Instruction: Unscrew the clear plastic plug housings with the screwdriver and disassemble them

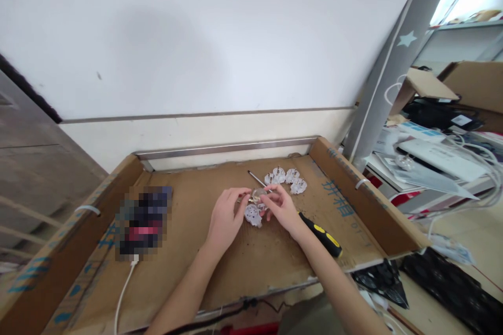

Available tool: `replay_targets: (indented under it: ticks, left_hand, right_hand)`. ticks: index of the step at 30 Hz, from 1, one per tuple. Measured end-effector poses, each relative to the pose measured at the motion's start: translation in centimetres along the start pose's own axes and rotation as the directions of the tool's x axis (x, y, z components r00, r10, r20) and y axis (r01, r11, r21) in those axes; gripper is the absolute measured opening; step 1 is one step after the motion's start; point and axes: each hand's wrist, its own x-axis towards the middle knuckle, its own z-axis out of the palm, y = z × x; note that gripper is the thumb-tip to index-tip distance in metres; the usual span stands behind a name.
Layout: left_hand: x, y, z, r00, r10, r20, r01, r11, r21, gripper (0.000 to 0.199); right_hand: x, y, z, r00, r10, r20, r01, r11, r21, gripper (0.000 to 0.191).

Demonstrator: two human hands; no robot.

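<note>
My left hand point(226, 217) is closed in a pinch, with a small brass-coloured metal piece point(240, 200) at its fingertips. Opposite it, my right hand point(283, 210) grips a clear round plastic piece point(258, 193) between thumb and fingers. Just below the fingertips is another clear plastic disc with small holes point(252, 215). A screwdriver point(323, 235) with a black and yellow handle lies beneath my right hand and wrist, its thin shaft showing beyond the fingers. Behind my right hand rest several clear plastic pieces with metal pins point(292, 175), grouped on the cardboard.
The work surface is a cardboard tray point(196, 188) with raised sides, against a white wall point(236, 36). At left lies a blurred-out dark object point(145, 222) with a white cable point(124, 288). A grey padded post point(385, 63) and a cluttered table point(436, 162) stand at right.
</note>
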Motion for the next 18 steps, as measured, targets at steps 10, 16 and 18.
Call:
replay_targets:
  ticks: [10, 16, 18]
  left_hand:
    - [-0.2, 0.4, 0.1, 0.999, 0.048, -0.014, -0.048, 0.999, -0.001, 0.017]
    - [-0.3, 0.5, 0.5, 1.000, 0.007, -0.026, -0.007, 1.000, 0.006, 0.014]
    - [-0.3, 0.6, 0.5, 1.000, -0.009, -0.016, 0.009, 1.000, -0.005, 0.015]
  right_hand:
    - [-0.9, -0.7, 0.7, 0.995, -0.103, 0.016, 0.104, 0.987, -0.125, 0.034]
    - [-1.1, -0.8, 0.7, 0.983, -0.182, 0.019, 0.180, 0.948, -0.264, 0.034]
    - [-1.2, -0.9, 0.7, 0.974, -0.225, 0.003, 0.213, 0.920, -0.329, 0.033]
